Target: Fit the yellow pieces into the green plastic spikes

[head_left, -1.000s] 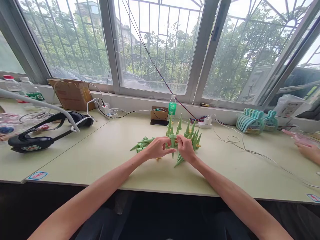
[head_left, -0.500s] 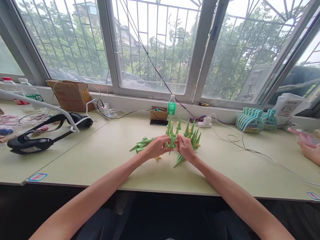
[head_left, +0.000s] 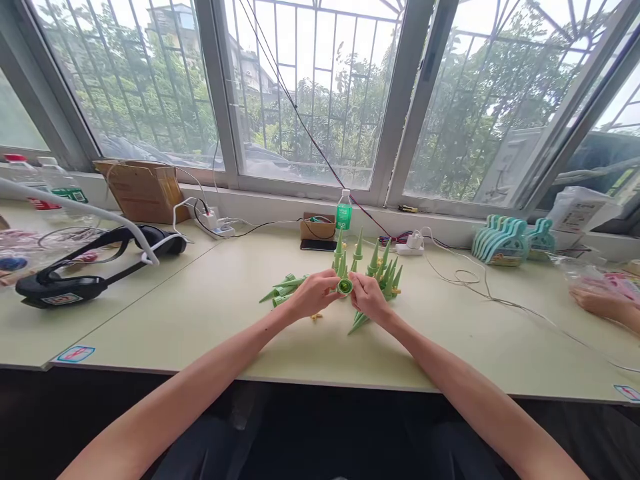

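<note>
Between my hands is a hollow green plastic cone (head_left: 345,287), its round open end turned up toward me. My left hand (head_left: 318,293) is closed on its left side. From the right, the fingers of my right hand (head_left: 368,295) pinch at its rim; whatever small piece they may hold is hidden. Several green cones (head_left: 383,267) stand upright behind and right of my hands, some with small yellow parts. More green cones (head_left: 285,288) lie on their sides by my left hand. Small yellow pieces (head_left: 316,317) rest on the table below it.
A headset (head_left: 65,287) lies at left, near a cardboard box (head_left: 143,193). A green-labelled bottle (head_left: 343,212) and a phone (head_left: 318,245) are at the back. Teal hangers (head_left: 500,241) and a white cable (head_left: 520,305) lie right, where another person's hand (head_left: 605,303) holds pinkish plastic packaging.
The cone in my hands has tipped so its open end faces me more directly. My hands stay in about the same place. At right, the other person's hand has moved inward.
</note>
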`<state>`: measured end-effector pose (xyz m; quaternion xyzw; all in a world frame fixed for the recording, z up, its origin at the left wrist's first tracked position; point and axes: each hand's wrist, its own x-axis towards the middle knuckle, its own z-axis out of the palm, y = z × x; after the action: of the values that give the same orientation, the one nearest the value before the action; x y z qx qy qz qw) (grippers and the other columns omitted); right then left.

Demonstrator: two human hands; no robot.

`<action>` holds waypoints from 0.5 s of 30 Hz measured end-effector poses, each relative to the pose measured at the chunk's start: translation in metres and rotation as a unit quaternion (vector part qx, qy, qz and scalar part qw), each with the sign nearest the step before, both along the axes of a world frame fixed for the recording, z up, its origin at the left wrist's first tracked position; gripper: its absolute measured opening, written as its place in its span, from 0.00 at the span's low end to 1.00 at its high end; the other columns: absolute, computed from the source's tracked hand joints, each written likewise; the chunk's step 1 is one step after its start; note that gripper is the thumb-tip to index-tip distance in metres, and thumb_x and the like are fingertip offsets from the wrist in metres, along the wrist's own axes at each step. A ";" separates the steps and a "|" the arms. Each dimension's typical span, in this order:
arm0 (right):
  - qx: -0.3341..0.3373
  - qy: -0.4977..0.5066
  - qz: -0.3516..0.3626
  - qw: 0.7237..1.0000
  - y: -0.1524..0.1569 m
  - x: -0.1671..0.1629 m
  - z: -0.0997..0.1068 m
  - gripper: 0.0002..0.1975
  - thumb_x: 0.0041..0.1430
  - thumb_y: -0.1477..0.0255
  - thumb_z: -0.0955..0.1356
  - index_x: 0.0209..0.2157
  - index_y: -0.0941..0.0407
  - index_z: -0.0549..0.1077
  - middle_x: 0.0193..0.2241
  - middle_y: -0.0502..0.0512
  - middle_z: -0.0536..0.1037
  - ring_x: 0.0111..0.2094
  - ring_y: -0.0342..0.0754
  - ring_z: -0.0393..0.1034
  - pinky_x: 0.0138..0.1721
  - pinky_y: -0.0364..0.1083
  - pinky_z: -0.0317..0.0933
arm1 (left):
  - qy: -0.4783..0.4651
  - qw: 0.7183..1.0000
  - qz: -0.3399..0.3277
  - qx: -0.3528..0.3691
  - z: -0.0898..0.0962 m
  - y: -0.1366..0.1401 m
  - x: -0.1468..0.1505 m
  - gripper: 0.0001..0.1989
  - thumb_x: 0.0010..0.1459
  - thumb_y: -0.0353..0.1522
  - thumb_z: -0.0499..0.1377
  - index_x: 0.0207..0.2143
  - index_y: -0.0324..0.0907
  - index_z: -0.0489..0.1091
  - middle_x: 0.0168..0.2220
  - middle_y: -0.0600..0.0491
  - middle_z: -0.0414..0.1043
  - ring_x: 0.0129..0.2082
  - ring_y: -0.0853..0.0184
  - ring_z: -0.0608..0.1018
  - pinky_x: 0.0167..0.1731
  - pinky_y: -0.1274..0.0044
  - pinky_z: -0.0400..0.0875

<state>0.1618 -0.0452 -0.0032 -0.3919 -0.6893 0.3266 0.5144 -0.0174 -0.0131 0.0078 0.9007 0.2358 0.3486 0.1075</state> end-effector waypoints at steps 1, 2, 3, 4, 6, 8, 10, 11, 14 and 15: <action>-0.002 -0.004 0.001 1.000 -0.001 0.000 0.001 0.24 0.65 0.53 0.58 0.21 0.54 0.58 0.11 0.43 0.58 0.12 0.39 0.53 0.15 0.41 0.49 | 0.004 1.000 0.003 0.001 0.001 -0.001 0.000 0.11 0.61 0.36 0.57 0.29 0.38 0.72 0.28 0.55 0.62 0.23 0.75 0.64 0.25 0.81 0.61; -0.002 -0.011 0.000 1.000 -0.001 0.000 0.002 0.24 0.65 0.53 0.58 0.21 0.54 0.58 0.11 0.44 0.59 0.12 0.39 0.53 0.15 0.41 0.49 | 0.007 1.000 0.009 0.003 0.002 -0.002 0.001 0.11 0.61 0.35 0.57 0.29 0.38 0.71 0.28 0.55 0.62 0.22 0.75 0.64 0.25 0.81 0.61; -0.002 -0.018 0.001 1.000 -0.002 0.000 0.002 0.24 0.66 0.53 0.58 0.21 0.54 0.58 0.11 0.44 0.59 0.12 0.39 0.54 0.15 0.41 0.49 | 0.011 1.000 0.015 0.004 0.002 -0.003 0.001 0.10 0.60 0.34 0.57 0.29 0.38 0.71 0.27 0.55 0.63 0.22 0.75 0.64 0.25 0.81 0.60; 0.000 -0.023 0.000 1.000 -0.002 0.000 0.003 0.24 0.66 0.54 0.58 0.21 0.54 0.58 0.11 0.44 0.59 0.13 0.39 0.54 0.15 0.41 0.49 | 0.014 1.000 0.021 0.004 0.003 -0.004 0.001 0.09 0.60 0.32 0.57 0.29 0.38 0.71 0.26 0.55 0.64 0.22 0.75 0.64 0.25 0.81 0.60; 0.005 -0.028 0.000 1.000 -0.003 0.000 0.004 0.24 0.66 0.54 0.58 0.21 0.54 0.58 0.11 0.44 0.59 0.13 0.40 0.54 0.16 0.41 0.49 | 0.019 0.999 0.041 -0.002 0.004 -0.005 0.002 0.05 0.58 0.31 0.57 0.32 0.39 0.72 0.24 0.57 0.66 0.21 0.75 0.64 0.25 0.82 0.60; 0.009 -0.031 -0.002 0.999 -0.003 0.000 0.004 0.24 0.66 0.54 0.58 0.21 0.54 0.58 0.11 0.44 0.59 0.13 0.39 0.54 0.16 0.41 0.49 | 0.021 0.997 0.066 -0.017 0.004 -0.006 0.003 0.07 0.55 0.29 0.58 0.37 0.40 0.73 0.21 0.59 0.66 0.20 0.75 0.64 0.25 0.82 0.60; 0.012 -0.035 -0.004 0.999 -0.003 0.000 0.004 0.24 0.66 0.55 0.58 0.21 0.54 0.57 0.11 0.44 0.59 0.13 0.39 0.54 0.16 0.41 0.50 | 0.020 0.995 0.090 -0.033 0.003 -0.007 0.004 0.11 0.52 0.27 0.58 0.40 0.42 0.73 0.20 0.60 0.67 0.19 0.75 0.64 0.25 0.82 0.60; 0.012 -0.038 -0.007 0.999 -0.003 0.000 0.003 0.24 0.66 0.54 0.58 0.21 0.54 0.57 0.11 0.44 0.59 0.13 0.39 0.53 0.16 0.41 0.50 | 0.018 0.994 0.097 -0.037 0.003 -0.007 0.004 0.13 0.51 0.27 0.58 0.41 0.43 0.73 0.20 0.61 0.67 0.19 0.75 0.64 0.25 0.82 0.60; 0.013 -0.040 -0.013 0.999 -0.001 0.000 0.002 0.24 0.65 0.53 0.57 0.21 0.54 0.58 0.12 0.44 0.59 0.14 0.40 0.54 0.17 0.41 0.50 | 0.003 0.993 0.104 -0.049 0.002 -0.006 0.004 0.15 0.51 0.28 0.58 0.42 0.44 0.73 0.20 0.61 0.68 0.19 0.74 0.65 0.25 0.82 0.61; 0.013 -0.040 -0.014 0.999 -0.001 0.000 0.001 0.24 0.65 0.53 0.57 0.21 0.54 0.58 0.12 0.44 0.59 0.14 0.40 0.54 0.17 0.41 0.50 | -0.003 0.993 0.103 -0.055 0.002 -0.005 0.004 0.14 0.51 0.28 0.58 0.42 0.44 0.73 0.20 0.61 0.69 0.19 0.74 0.65 0.25 0.82 0.61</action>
<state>0.1615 -0.0461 -0.0018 -0.4074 -0.7078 0.2944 0.4963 -0.0130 -0.0185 0.0099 0.8635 0.3459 0.3467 0.1207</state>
